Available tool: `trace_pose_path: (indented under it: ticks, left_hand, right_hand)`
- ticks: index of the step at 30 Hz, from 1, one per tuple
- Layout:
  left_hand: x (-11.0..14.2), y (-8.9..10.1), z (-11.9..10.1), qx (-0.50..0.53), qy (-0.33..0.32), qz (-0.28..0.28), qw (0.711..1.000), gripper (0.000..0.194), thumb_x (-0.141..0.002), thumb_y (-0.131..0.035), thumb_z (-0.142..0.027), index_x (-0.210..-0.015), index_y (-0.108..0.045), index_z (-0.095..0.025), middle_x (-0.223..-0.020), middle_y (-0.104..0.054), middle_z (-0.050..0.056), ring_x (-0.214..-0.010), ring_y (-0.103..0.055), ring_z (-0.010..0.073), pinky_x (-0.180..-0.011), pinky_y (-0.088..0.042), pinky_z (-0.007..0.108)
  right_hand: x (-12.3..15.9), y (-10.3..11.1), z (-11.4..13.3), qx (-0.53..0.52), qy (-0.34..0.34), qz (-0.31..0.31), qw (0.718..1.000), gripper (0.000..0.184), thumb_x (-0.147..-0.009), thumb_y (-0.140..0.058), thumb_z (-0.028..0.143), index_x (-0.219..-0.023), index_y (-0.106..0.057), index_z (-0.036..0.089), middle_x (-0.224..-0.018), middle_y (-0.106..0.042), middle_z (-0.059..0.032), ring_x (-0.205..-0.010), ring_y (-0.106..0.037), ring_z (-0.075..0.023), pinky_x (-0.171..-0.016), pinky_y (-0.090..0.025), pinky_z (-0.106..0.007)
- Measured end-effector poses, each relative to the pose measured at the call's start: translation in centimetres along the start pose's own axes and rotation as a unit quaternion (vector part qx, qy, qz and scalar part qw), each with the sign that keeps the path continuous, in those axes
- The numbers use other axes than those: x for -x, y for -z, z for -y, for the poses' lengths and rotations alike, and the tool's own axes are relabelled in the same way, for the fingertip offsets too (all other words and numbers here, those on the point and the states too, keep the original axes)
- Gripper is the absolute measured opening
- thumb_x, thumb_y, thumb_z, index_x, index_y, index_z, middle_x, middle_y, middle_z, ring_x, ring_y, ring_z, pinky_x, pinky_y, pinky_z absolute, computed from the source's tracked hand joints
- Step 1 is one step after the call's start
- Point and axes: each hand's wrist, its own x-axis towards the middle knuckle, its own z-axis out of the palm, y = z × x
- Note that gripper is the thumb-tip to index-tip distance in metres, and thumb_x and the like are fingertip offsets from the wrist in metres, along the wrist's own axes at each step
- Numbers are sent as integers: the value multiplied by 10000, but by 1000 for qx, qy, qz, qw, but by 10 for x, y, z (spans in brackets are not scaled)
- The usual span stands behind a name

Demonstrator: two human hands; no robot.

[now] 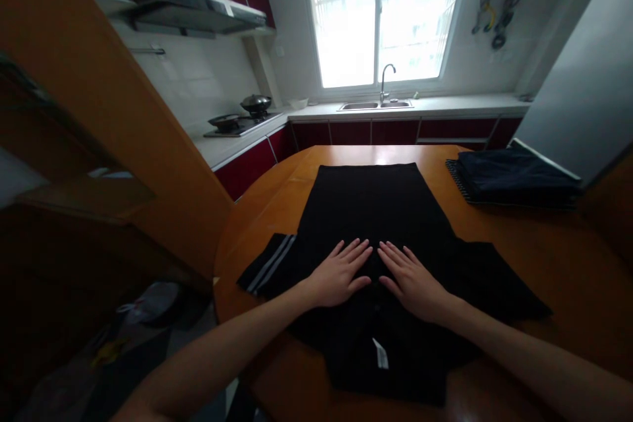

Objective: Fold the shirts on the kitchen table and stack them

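Observation:
A black short-sleeved shirt (370,201) lies spread out on a wooden table (257,211), its collar toward me and its hem at the far side. Two pale stripes cross the sleeve on the left; the right sleeve is spread outward. A small white label (380,353) shows inside the collar. My left hand (341,273) rests flat on the upper chest of the shirt, fingers stretched. Beside it, my right hand (411,280) also lies flat on the cloth, fingertips angled toward the left hand with a small gap between. Neither hand grips the fabric.
Folded dark clothes (514,175) are stacked at the table's back right. Beyond stand a counter with a sink (361,106), and a stove (242,125) with two pans. A wooden partition (163,145) borders the left; a large pale panel (578,72) rises at right.

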Motion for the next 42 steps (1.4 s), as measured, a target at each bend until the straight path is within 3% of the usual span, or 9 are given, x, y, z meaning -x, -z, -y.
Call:
trace_pose_path:
  ticks: [12,17,21,24,27,30,33,39,42]
  left_hand:
    - [77,13,63,-42,209,-14,977,580,-1067,-264,-529,-1592,-267,-281,-1661,-205,46,-1542,-145,240,-1235,-134,486]
    - [105,19,81,-67,255,-29,964,551,-1062,-289,-500,-1576,-312,-301,-1663,-205,31,-1535,-184,253,-1226,-179,494]
    - [110,22,57,-67,257,-54,963,551,-1061,-324,-449,-1567,-336,-232,-1644,-272,75,-1530,-202,256,-1230,-176,508]
    - [108,18,19,-28,170,-60,983,554,-1066,-343,-423,-1586,-287,-240,-1648,-269,53,-1531,-204,220,-1248,-169,449]
    - [113,12,-8,-8,99,-18,995,566,-1065,-365,-444,-1599,-235,-309,-1660,-228,16,-1536,-183,227,-1253,-148,466]
    - [122,12,-14,-15,110,18,994,618,-1045,-390,-520,-1604,-201,-336,-1672,-163,13,-1544,-133,267,-1246,-135,515]
    - [126,16,-16,-19,121,12,992,666,-1036,-410,-528,-1614,-155,-317,-1675,-144,32,-1546,-110,284,-1244,-125,529]
    - [118,10,-45,44,-26,42,998,776,-1032,-412,-542,-1626,-12,-242,-1674,-130,79,-1544,-127,253,-1263,-98,462]
    - [119,6,-51,52,-38,52,997,871,-977,-473,-628,-1627,-34,-247,-1672,-122,95,-1540,-132,288,-1259,-77,500]
  right_hand:
    - [4,-11,-8,-11,13,-45,999,592,-1011,-409,473,-1555,-381,239,-1600,-368,-89,-1491,-302,-269,-1221,-236,-535]
    - [4,-9,-8,-9,17,-43,999,590,-1012,-405,472,-1550,-390,231,-1603,-359,-91,-1491,-303,-265,-1220,-239,-527]
    - [4,-8,-8,5,14,-37,999,586,-1013,-402,463,-1538,-410,201,-1597,-365,-106,-1494,-299,-261,-1216,-242,-526]
    - [4,-7,-8,6,14,-31,999,581,-1014,-398,465,-1538,-409,214,-1600,-362,-98,-1494,-298,-255,-1218,-238,-521]
    - [5,-7,-7,15,11,-24,1000,585,-1018,-384,470,-1539,-408,206,-1605,-354,-94,-1499,-286,-250,-1225,-229,-509]
    - [5,-7,-8,17,7,-23,1000,588,-1018,-377,475,-1540,-408,206,-1606,-354,-94,-1502,-278,-252,-1229,-221,-503]
    - [3,-6,-8,16,6,-22,1000,586,-1017,-385,474,-1544,-400,217,-1609,-352,-92,-1503,-274,-255,-1230,-218,-511]
    - [11,8,5,-8,-19,-25,999,556,-1034,-342,336,-1563,-348,161,-1605,-355,-130,-1499,-286,-252,-1209,-269,-531]
    - [36,20,20,-46,-8,-13,999,561,-1051,-327,341,-1592,-276,203,-1636,-295,-100,-1515,-239,-233,-1221,-252,-519]
